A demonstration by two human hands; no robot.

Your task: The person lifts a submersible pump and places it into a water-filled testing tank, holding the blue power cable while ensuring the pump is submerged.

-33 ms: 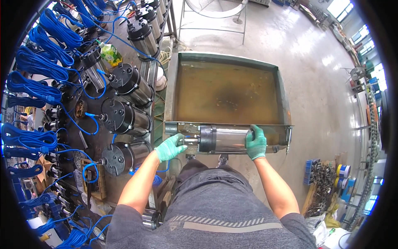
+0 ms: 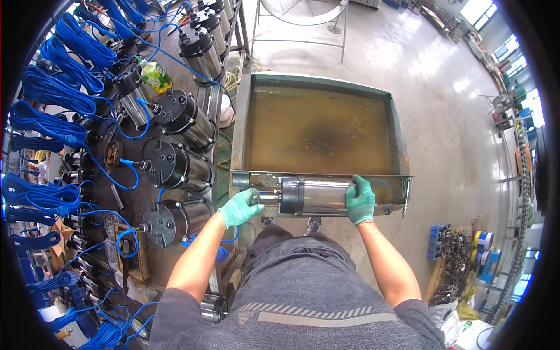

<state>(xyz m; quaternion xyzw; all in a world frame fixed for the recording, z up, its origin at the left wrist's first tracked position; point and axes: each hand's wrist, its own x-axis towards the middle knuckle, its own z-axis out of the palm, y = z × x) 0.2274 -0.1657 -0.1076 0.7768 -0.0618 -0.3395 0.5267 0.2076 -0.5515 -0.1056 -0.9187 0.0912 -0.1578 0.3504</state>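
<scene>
A pump motor point(image 2: 326, 196), a steel cylinder with a black end cap, lies on its side across the near end of a metal water tank point(image 2: 398, 134). My left hand point(image 2: 239, 209), in a green glove, is closed at the tip of the narrow metal shaft point(image 2: 269, 199) on the motor's left end. My right hand point(image 2: 361, 200), gloved the same way, is wrapped round the cylinder's right end, thumb turned inward. Brownish water stands in the tank beyond the motor. The undersides of the motor and of my fingers are hidden.
On the left, a bench holds several upright motors point(image 2: 175, 166) with blue cables, beside hanging cable coils point(image 2: 44, 192). A large round fan point(image 2: 303, 9) on a stand is beyond the tank. A blue crate point(image 2: 437, 240) and a heap of metal parts point(image 2: 454, 256) lie at the right.
</scene>
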